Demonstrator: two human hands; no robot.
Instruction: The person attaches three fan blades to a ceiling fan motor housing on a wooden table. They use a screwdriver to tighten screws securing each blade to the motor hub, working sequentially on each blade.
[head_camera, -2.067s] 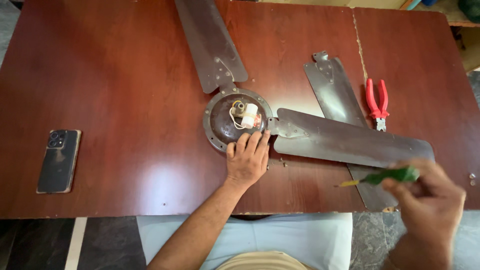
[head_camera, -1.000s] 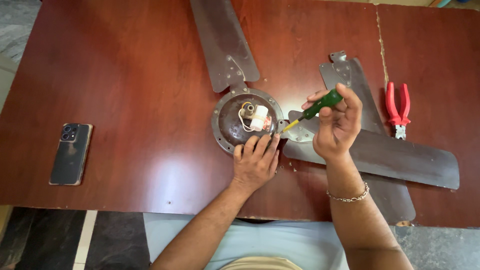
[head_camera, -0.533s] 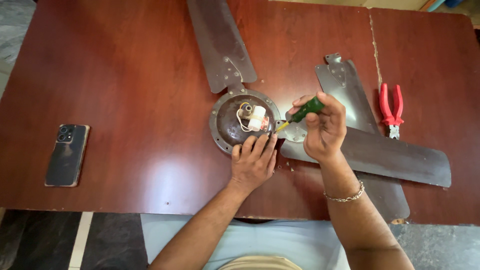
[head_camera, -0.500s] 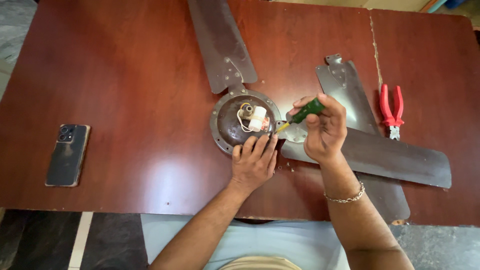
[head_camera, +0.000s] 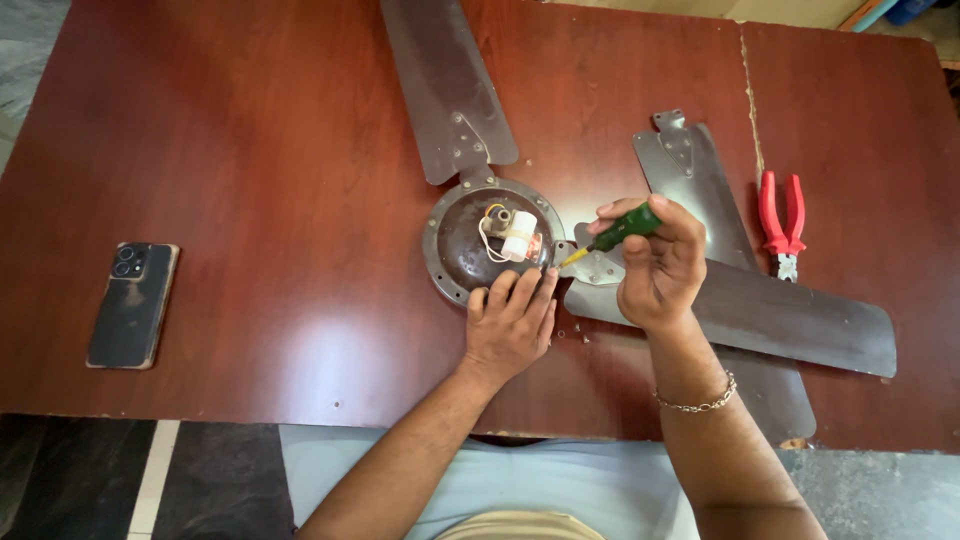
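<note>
Since half a second ago almost nothing has changed: the right hand (head_camera: 660, 265) still holds the green screwdriver (head_camera: 620, 230) and its yellow tip has stayed at the blade bracket, just beside the fan motor hub (head_camera: 490, 240). The grip of this hand is closed around the green handle. The left hand (head_camera: 510, 320) still lies flat, with open fingers, on the near rim of the hub and holds nothing.

All lies on the dark red bench (head_camera: 250, 200). One fan blade (head_camera: 445, 90) goes away from the grip, beyond the hub. A second blade (head_camera: 760, 315) runs under the right wrist to the right, and a loose third blade (head_camera: 700, 190) lies crossed below it. Right of the grip, well apart, lie red pliers (head_camera: 781, 215). Far left of the grip lies a dark phone (head_camera: 132, 305). Nothing stands between the tip and the bracket.
</note>
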